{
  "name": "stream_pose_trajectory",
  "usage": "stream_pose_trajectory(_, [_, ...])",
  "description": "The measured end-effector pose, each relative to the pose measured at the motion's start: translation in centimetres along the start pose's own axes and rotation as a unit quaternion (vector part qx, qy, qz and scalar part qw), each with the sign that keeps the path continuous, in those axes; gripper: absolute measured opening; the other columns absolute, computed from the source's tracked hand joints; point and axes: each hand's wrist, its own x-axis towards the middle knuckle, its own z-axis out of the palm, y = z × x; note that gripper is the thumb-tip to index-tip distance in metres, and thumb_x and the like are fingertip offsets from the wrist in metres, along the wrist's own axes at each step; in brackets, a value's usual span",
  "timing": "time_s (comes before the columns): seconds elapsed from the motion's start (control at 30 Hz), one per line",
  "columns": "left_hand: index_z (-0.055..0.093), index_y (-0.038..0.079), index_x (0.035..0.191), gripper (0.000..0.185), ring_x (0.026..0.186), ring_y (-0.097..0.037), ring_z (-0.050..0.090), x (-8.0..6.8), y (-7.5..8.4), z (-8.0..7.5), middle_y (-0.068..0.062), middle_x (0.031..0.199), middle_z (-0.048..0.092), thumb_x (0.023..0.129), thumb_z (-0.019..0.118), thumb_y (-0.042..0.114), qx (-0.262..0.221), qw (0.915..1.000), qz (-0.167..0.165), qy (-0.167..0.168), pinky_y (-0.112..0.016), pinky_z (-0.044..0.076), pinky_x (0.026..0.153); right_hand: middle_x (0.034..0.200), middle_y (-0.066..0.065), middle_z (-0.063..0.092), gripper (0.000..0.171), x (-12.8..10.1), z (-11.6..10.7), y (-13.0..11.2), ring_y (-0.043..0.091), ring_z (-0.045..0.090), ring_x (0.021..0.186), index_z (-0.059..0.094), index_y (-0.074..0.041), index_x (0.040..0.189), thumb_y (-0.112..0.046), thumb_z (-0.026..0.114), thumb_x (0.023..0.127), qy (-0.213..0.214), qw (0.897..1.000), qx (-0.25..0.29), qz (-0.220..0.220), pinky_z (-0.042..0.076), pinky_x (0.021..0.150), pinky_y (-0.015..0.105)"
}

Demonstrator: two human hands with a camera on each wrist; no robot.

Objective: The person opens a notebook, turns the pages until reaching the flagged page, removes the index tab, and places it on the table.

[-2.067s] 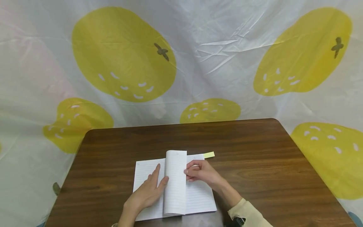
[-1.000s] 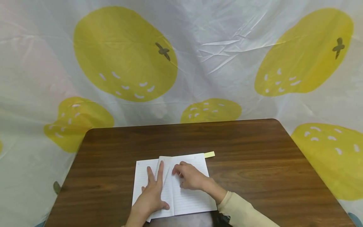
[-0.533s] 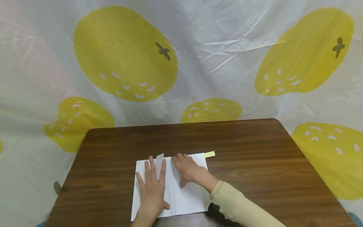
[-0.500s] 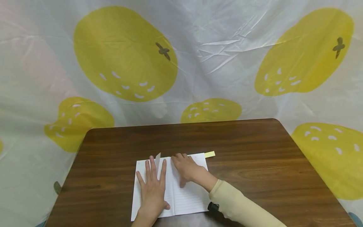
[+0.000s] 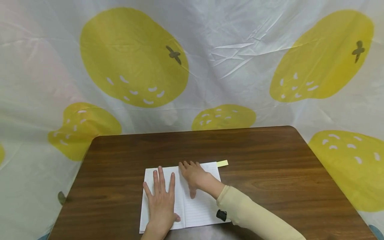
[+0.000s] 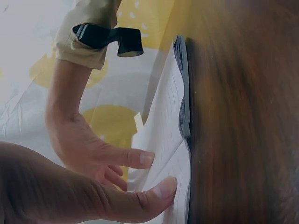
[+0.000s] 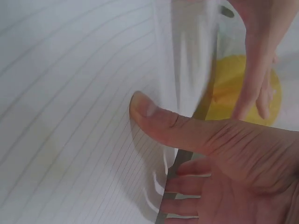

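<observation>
A notebook [image 5: 201, 213] with white lined pages lies spread on the brown table, its centre fold running between the two hands. Fingers spread wide, my left hand [image 5: 161, 203] rests flat on the left page. My right hand [image 5: 195, 176] lies with straight fingers near the top of the fold, its thumb on the right page. In the left wrist view the notebook's dark lower edge [image 6: 186, 107] and both thumbs on the paper show. The right wrist view has the right thumb [image 7: 154, 114] against the lined page. A yellow sticky tab [image 5: 222, 163] juts from the top right corner.
The dark wood-grain table [image 5: 270, 166] extends beyond the notebook on all visible sides. Behind it hangs a pale cloth [image 5: 228, 66] printed with large yellow fruit. A black device [image 5: 221, 215] sits at the right wrist, by the cream sleeve [image 5: 255, 213].
The raised leaf has gone over to the left and now lies under my left hand, which has flattened. My right hand let go of the leaf and moved left and up to the fold.
</observation>
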Motion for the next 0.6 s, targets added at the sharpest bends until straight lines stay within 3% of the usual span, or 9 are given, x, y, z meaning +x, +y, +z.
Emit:
stream_pose_trajectory(0.1, [0.036, 0.005, 0.156, 0.141, 0.153, -0.051, 0.011, 0.0, 0.0, -0.1, -0.034, 0.165, 0.005, 0.036, 0.102, 0.039, -0.038, 0.9991, 0.013, -0.014, -0.078, 0.016, 0.113, 0.162, 0.015, 0.038, 0.129, -0.4, 0.2, 0.0, 0.036, 0.040, 0.147, 0.029, -0.007, 0.158, -0.037, 0.101, 0.056, 0.025, 1.000, -0.015, -0.006, 0.035, 0.120, 0.050])
stream_pose_trajectory(0.2, [0.036, 0.005, 0.156, 0.129, 0.152, -0.052, 0.017, 0.1, -0.5, -0.1, -0.034, 0.165, 0.011, 0.049, 0.100, 0.035, -0.082, 0.9945, 0.032, -0.057, -0.077, 0.021, 0.112, 0.159, 0.016, 0.042, 0.127, -0.8, 0.3, 0.1, 0.037, 0.043, 0.145, 0.032, -0.006, 0.157, -0.037, 0.101, 0.054, 0.046, 0.999, -0.015, -0.007, 0.036, 0.118, 0.051])
stream_pose_trajectory(0.4, [0.042, 0.009, 0.154, 0.086, 0.151, -0.054, 0.019, 0.5, -1.2, 0.1, -0.030, 0.165, 0.019, 0.082, 0.082, 0.037, -0.196, 0.9686, 0.066, -0.138, -0.076, 0.022, 0.112, 0.158, 0.017, 0.043, 0.121, -1.8, 0.5, 1.1, 0.039, 0.042, 0.145, 0.036, -0.005, 0.155, -0.041, 0.099, 0.058, 0.060, 0.998, 0.028, -0.004, 0.033, 0.120, 0.053])
stream_pose_trajectory(0.5, [0.045, 0.012, 0.153, 0.075, 0.149, -0.057, 0.019, 0.4, -1.4, 0.7, -0.030, 0.164, 0.021, 0.089, 0.075, 0.037, -0.235, 0.9578, 0.077, -0.146, -0.080, 0.020, 0.109, 0.158, 0.019, 0.042, 0.118, -2.4, 0.9, 1.8, 0.040, 0.040, 0.146, 0.036, -0.003, 0.154, -0.044, 0.096, 0.062, 0.068, 0.997, 0.046, -0.003, 0.032, 0.120, 0.055])
stream_pose_trajectory(0.6, [0.045, 0.014, 0.153, 0.073, 0.148, -0.058, 0.021, 0.3, -1.6, 1.1, -0.030, 0.164, 0.022, 0.091, 0.072, 0.041, -0.233, 0.9572, 0.075, -0.154, -0.082, 0.020, 0.106, 0.159, 0.021, 0.041, 0.114, -3.0, 1.1, 2.2, 0.041, 0.038, 0.147, 0.036, -0.001, 0.154, -0.048, 0.092, 0.067, 0.077, 0.996, 0.053, -0.005, 0.031, 0.121, 0.055])
